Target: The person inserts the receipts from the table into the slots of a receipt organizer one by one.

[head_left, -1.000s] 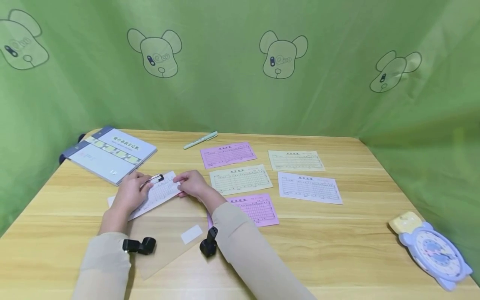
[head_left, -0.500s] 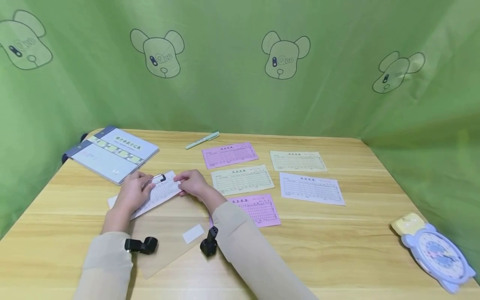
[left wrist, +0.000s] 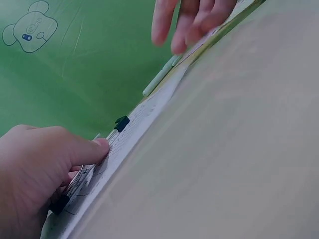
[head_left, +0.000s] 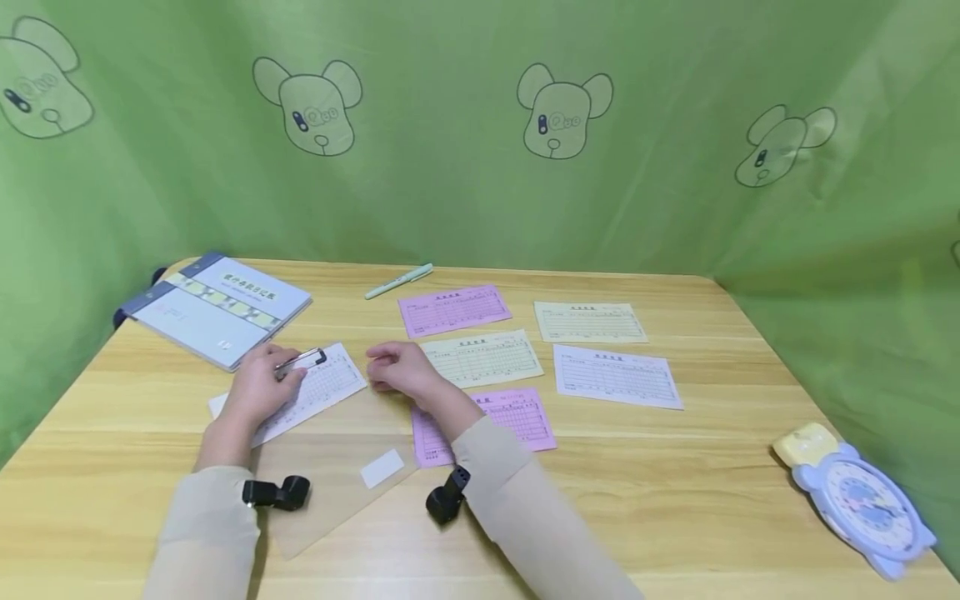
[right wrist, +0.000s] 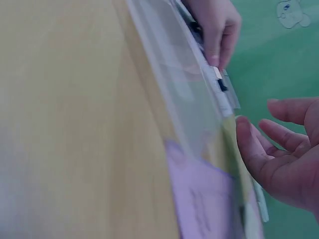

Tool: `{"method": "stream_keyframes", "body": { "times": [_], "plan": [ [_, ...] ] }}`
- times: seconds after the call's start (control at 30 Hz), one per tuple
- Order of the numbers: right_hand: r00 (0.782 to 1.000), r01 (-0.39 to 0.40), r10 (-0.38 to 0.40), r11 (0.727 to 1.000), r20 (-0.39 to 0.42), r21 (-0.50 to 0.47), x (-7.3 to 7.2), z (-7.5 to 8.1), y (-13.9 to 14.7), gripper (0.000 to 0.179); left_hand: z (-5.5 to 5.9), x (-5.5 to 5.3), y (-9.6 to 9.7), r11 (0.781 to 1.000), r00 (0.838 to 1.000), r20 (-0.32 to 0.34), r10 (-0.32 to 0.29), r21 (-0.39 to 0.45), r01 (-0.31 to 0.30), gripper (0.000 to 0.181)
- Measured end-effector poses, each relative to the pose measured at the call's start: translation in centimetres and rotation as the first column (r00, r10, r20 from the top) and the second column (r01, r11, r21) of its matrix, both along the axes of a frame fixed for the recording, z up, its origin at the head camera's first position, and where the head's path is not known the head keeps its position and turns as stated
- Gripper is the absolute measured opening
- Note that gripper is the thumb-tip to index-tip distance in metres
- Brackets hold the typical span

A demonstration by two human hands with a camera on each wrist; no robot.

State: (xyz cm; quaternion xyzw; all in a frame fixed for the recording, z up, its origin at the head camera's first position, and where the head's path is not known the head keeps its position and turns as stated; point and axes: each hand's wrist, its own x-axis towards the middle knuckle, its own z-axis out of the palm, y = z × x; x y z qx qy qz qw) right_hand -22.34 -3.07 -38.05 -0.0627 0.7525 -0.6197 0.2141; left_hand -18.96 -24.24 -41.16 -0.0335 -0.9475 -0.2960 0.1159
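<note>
Two hands: apart from each other; your left hand (head_left: 257, 387) pinches the clip (head_left: 306, 360), while your right hand (head_left: 408, 372) has its thumb clear of loosely bent fingers.
White form (head_left: 324, 392): on the table (head_left: 675, 500) beneath your left hand and the clip, its right end just beside your right hand.
Clear sheet (head_left: 318, 500): flat, nearer you than the white form, with a white label (head_left: 382, 468) near its right corner.
Slips (head_left: 618, 377): two pink, two pale yellow-green and one white, to the form's right.
Ledger (head_left: 217, 311): beyond your left hand.
</note>
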Motion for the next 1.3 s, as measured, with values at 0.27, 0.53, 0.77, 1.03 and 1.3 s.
{"method": "stream_keyframes", "body": {
  "times": [0.27, 0.53, 0.77, 1.03, 1.3],
  "plan": [
    [0.986, -0.120, 0.116, 0.992, -0.123, -0.031, 0.9, 2.0, 4.7, 0.038, 0.1, 0.2, 0.0, 0.999, 1.000, -0.014, 0.011, 0.053, -0.011, 0.035],
    [0.973, -0.123, 0.122, 0.992, -0.198, 0.008, 1.7, 3.8, 10.6, 0.043, 0.5, 0.3, 0.1, 0.997, 1.000, -0.011, 0.025, 0.071, -0.024, 0.034],
    [0.968, -0.068, 0.079, 0.996, -0.239, 0.051, 2.1, 3.9, 15.4, 0.044, 0.5, 0.5, 0.3, 0.994, 0.999, 0.011, 0.037, 0.101, -0.038, 0.034],
    [0.969, -0.049, 0.062, 0.997, -0.240, 0.061, 2.3, 2.9, 19.3, 0.046, 0.1, 0.4, 0.1, 0.992, 0.998, 0.022, 0.051, 0.111, -0.053, 0.034],
    [0.986, -0.031, 0.045, 0.995, -0.160, 0.093, 2.3, 1.4, 21.4, 0.045, 0.3, 0.4, 0.2, 0.991, 0.998, 0.027, 0.054, 0.118, -0.057, 0.034]
  ]
}}
